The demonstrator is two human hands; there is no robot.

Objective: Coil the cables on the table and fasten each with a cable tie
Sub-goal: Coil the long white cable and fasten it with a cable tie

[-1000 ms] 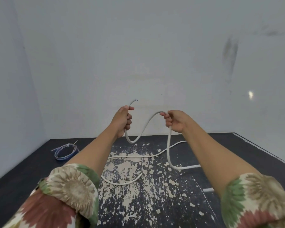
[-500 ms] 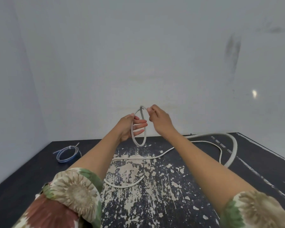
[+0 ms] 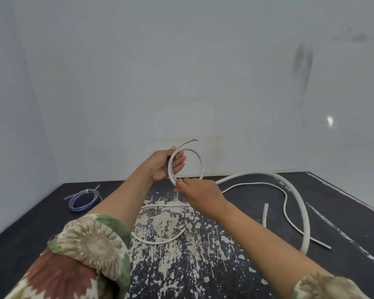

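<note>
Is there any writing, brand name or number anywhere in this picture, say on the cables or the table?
No text can be read anywhere.
White cable: no print visible on its jacket.
Blue coil: tied with a white tie, no label visible.
Table: only worn paint patches and pale streaks; small marks near the far right edge are too blurred to tell whether they are letters.
Wall: a dark smudge and a bright spot, no signs.

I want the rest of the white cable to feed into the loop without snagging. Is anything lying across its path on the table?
Mostly clear. The thick white cable trails right from the right hand over bare table. A thinner white cable lies inside its bend, and they seem to cross near the right end, which might drag.
</note>
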